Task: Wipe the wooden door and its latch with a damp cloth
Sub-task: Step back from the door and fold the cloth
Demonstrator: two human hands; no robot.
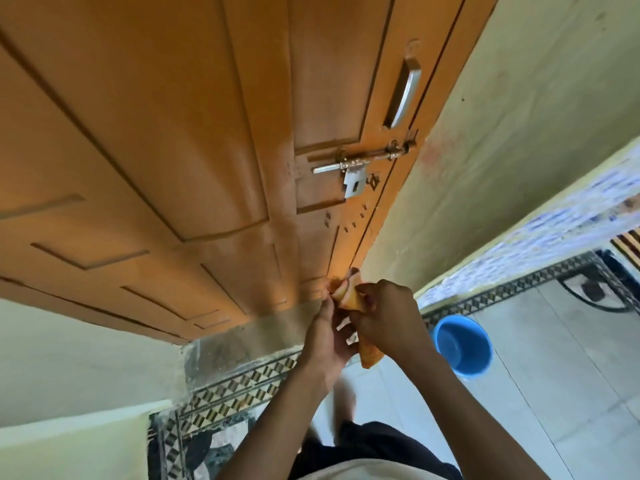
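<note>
The cloth (349, 299) was gripped by the curled fingers of both the left hand (329, 336) and the right hand (388, 318), held off the door (156, 133), so door and latch (363, 161) were judged yet to be wiped.

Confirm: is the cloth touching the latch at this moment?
No: both hands hold the cloth bunched well below the latch, away from its metal.
</note>
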